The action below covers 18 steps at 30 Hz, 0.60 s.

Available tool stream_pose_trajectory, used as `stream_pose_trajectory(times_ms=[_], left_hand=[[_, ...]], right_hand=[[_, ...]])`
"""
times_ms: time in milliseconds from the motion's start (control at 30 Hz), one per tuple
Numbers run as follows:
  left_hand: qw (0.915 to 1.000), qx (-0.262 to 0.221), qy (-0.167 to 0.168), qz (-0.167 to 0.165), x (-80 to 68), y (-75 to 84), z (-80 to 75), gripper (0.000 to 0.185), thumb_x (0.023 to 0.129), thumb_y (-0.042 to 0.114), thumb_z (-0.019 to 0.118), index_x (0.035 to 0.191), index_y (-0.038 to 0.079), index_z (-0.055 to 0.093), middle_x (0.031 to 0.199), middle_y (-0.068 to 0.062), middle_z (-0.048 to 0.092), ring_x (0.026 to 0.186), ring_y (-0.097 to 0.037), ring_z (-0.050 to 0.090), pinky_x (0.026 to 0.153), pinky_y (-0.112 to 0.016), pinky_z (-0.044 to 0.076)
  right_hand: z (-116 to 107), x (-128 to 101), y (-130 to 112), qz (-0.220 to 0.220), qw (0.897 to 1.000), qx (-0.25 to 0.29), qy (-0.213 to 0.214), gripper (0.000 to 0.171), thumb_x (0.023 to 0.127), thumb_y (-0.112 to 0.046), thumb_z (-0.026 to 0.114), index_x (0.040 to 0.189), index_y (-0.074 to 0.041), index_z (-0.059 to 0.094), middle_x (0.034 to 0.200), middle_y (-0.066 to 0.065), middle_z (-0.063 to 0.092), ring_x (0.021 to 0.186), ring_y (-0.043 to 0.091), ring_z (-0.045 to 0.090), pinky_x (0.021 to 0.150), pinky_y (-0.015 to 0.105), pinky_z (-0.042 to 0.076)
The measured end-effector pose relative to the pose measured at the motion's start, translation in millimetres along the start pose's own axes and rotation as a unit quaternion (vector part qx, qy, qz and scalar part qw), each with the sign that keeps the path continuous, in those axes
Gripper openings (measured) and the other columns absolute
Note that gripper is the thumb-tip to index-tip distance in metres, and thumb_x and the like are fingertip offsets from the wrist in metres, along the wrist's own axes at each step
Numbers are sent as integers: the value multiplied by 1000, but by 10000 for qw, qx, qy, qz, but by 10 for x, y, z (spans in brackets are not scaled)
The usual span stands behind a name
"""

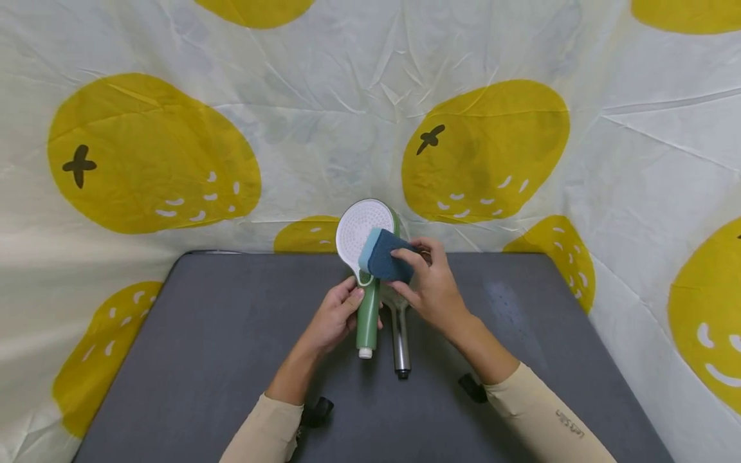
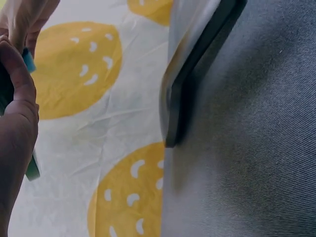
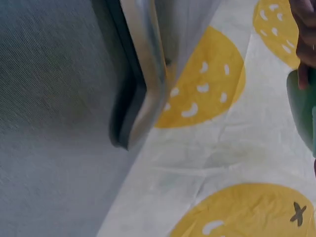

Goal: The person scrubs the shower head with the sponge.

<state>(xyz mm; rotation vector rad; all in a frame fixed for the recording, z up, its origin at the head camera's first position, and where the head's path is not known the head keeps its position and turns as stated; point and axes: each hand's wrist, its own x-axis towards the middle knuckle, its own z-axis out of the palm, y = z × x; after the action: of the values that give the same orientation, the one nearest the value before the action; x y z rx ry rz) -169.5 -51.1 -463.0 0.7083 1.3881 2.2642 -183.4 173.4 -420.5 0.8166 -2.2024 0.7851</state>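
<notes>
Left hand (image 1: 334, 316) grips the green shower head (image 1: 367, 270) by its handle, upright above the grey table (image 1: 220, 347) (a chrome shower head (image 1: 399, 334) lies just beside it). Right hand (image 1: 431, 286) pinches a blue sponge (image 1: 383, 257) against the white face, lemon-print cloth (image 1: 486, 148) behind.

The cloth (image 1: 359, 96) behind the table (image 1: 231, 360) is off-white, printed with big yellow fruit shapes carrying small white dashes and dark cross marks. The table is plain dark grey, with a silvery rim showing in the right wrist view. Above the table, the shower head (image 1: 361, 244) has a white dotted face and a green handle with a white tip. The sponge (image 1: 386, 257) against it is dark blue with a light blue layer. A second handle (image 1: 401, 334) beside the green one is silver. Both sleeves (image 1: 538, 411) are cream.
</notes>
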Motion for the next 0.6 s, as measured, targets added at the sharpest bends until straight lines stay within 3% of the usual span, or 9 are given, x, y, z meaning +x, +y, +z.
stream_pose_trajectory(times_ms=[167, 400, 533, 600], left_hand=[[9996, 185, -120, -174, -38, -17, -1, 46, 113, 16, 38, 147, -14, 28, 104, -7, 65, 78, -20, 73, 77, -35, 64], [9976, 635, -138, -241, -74, -72, -40, 40, 111, 6, 40, 142, -16, 30, 108, -11, 62, 78, -20, 71, 74, -37, 64], [9900, 1376, -128, -282, -88, -67, -106, 40, 110, 4, 40, 146, -11, 31, 120, -28, 56, 84, -21, 69, 76, -36, 63], [9803, 1954, -57, -273, -94, -53, -143, 41, 110, 4, 41, 149, -6, 33, 127, -32, 54, 90, -21, 67, 79, -33, 61]], right_hand=[[-113, 139, 86, 459, 9988, 141, 123, 65, 80, -9, 89, 138, -11, 57, 138, 26, 43, 120, 38, 53, 94, 54, 55], [-352, 286, 195, 1196, 9903, 539, -458, 61, 93, -14, 77, 150, -17, 54, 144, 17, 49, 126, 32, 56, 100, 51, 54], [-494, 332, 245, 1806, 9695, 1335, -977, 57, 100, -18, 69, 154, -17, 49, 144, 18, 49, 128, 35, 57, 102, 53, 55], [-549, 347, 280, 2143, 9536, 1760, -1171, 56, 103, -19, 65, 155, -15, 47, 146, 18, 49, 130, 37, 57, 103, 44, 56]])
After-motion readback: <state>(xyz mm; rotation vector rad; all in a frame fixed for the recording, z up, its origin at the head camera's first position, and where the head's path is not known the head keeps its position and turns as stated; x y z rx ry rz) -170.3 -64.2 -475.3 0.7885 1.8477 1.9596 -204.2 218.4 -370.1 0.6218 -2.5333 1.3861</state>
